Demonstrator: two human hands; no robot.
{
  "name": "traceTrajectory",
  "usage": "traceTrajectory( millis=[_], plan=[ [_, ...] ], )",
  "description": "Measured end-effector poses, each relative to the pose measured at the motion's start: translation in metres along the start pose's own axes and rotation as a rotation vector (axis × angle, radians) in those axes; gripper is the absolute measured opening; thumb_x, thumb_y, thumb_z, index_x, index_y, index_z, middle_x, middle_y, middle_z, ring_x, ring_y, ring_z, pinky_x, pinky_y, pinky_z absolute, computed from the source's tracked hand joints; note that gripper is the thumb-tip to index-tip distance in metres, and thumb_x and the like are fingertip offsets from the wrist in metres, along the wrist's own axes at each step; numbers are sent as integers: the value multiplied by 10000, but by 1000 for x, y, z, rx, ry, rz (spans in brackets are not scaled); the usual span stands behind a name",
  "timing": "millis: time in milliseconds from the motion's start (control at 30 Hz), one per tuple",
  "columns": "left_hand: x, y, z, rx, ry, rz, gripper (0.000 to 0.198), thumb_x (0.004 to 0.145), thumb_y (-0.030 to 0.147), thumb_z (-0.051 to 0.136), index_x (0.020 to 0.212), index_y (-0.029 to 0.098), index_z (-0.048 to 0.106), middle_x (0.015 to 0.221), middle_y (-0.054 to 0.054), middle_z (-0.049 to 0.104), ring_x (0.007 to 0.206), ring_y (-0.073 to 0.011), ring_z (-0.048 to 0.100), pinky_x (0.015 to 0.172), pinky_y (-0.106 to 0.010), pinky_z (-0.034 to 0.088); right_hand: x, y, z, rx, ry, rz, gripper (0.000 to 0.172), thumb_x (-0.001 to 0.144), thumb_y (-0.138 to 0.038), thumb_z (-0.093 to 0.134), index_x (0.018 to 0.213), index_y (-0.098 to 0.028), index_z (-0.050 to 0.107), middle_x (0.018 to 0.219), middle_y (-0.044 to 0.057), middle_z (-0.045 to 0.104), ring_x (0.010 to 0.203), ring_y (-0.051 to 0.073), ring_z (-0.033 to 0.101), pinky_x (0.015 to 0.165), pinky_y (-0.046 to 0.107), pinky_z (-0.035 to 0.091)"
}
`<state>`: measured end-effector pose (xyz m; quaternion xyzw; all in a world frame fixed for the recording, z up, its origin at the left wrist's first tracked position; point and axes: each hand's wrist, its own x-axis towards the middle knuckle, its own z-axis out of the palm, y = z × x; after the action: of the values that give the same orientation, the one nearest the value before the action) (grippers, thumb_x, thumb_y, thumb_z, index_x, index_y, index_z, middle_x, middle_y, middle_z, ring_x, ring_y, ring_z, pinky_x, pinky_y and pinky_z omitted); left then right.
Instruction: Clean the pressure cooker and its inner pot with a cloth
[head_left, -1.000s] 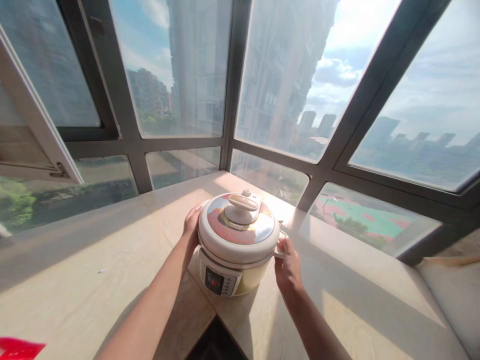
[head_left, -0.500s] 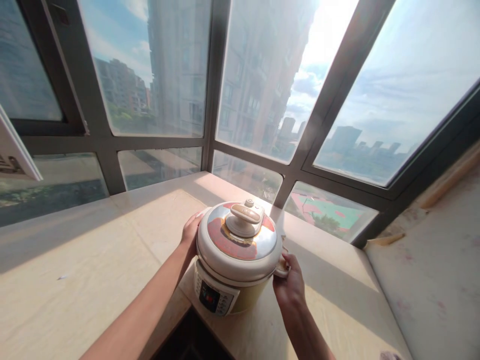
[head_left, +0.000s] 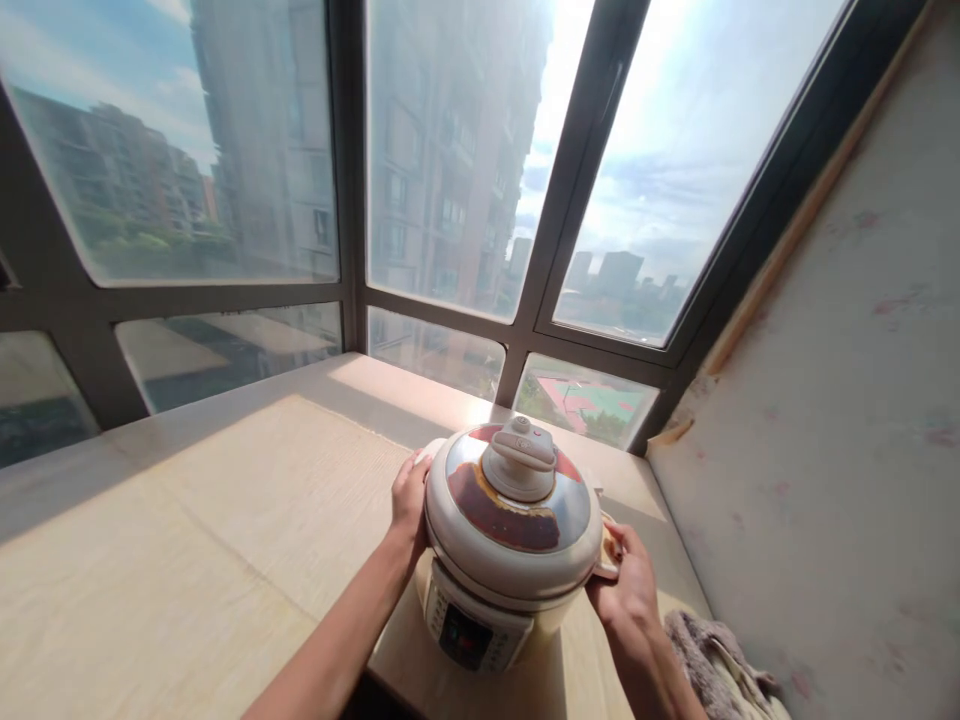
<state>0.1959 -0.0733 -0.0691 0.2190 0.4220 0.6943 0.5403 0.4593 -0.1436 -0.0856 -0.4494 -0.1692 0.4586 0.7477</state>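
Cooker (head_left: 480, 578), one — your right hand (head_left: 628, 582) grips its handle (head_left: 606, 572); your left hand (head_left: 409, 498) clasps the opposite side, fingertips hidden. Display (head_left: 465, 637) illegible — cloth (head_left: 712, 660) cut off.

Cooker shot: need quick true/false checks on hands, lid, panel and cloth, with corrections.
1. The left hand touches the left side of the cooker. True.
2. The cooker stands open. False: its lid is on.
3. The right hand holds a side handle. True.
4. The control panel faces the windows. False: it faces the person's side.
5. A bunched cloth lies to the cooker's right. True.
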Motion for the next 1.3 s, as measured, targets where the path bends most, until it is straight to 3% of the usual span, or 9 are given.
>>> traceTrajectory(
  millis=[100, 300, 533, 767, 900, 1000, 1300],
  plan=[
    [-10, -14, 22, -8, 8, -49, 289, 834, 204, 643, 1119, 163, 666, 1066, -104, 769, 974, -242, 726, 941, -389, 565, 8, -16, -20, 45, 67, 74, 239, 556, -303, 725, 720, -233, 566, 598, -35, 602, 478, 165, 567, 454, 312, 496],
    [-16, -33, 47, 16, -17, -85, 332, 896, 218, 631, 1223, 164, 635, 1159, -116, 755, 1047, -245, 724, 931, -361, 578, 10, -25, -39, -36, 128, -97, 187, 621, -353, 697, 689, -241, 564, 552, -54, 585, 489, 169, 548, 508, 318, 500],
    [-10, -40, 40, 10, -120, -74, 466, 863, 301, 710, 1302, 192, 600, 1149, -123, 757, 1092, -254, 721, 968, -393, 573, -2, -20, -43, -163, 152, -179, 223, 713, -429, 683, 669, -227, 601, 525, -56, 550, 595, 193, 578, 581, 308, 500],
    [-9, -44, 33, 31, -123, -5, 475, 801, 401, 748, 1208, 177, 647, 1095, -107, 759, 1024, -251, 725, 946, -393, 569, -13, -28, -32, -105, 71, -190, 277, 665, -479, 715, 711, -217, 638, 729, 14, 691, 842, 273, 664, 753, 365, 546],
    [-6, -43, 32, 51, -114, -30, 488, 786, 378, 749, 1218, 177, 645, 979, -87, 769, 926, -240, 736, 891, -385, 579, -25, -37, -24, -182, 133, -310, 234, 674, -450, 748, 662, -242, 639, 787, 35, 719, 944, 300, 653, 813, 376, 530],
    [-6, -44, 32, 82, -114, -6, 500, 783, 406, 739, 1219, 178, 649, 961, -75, 763, 924, -238, 729, 889, -384, 575, -31, -42, -22, -225, 134, -321, 198, 705, -439, 731, 686, -251, 674, 791, 40, 718, 971, 313, 640, 808, 379, 523],
    [-6, -47, 32, 105, -98, 54, 498, 788, 451, 733, 1204, 186, 672, 1078, -76, 744, 947, -221, 700, 927, -376, 543, -27, -35, -21, -55, -48, -262, 332, 756, -541, 677, 800, -214, 712, 839, 65, 715, 946, 312, 637, 807, 405, 521]
  ],
)
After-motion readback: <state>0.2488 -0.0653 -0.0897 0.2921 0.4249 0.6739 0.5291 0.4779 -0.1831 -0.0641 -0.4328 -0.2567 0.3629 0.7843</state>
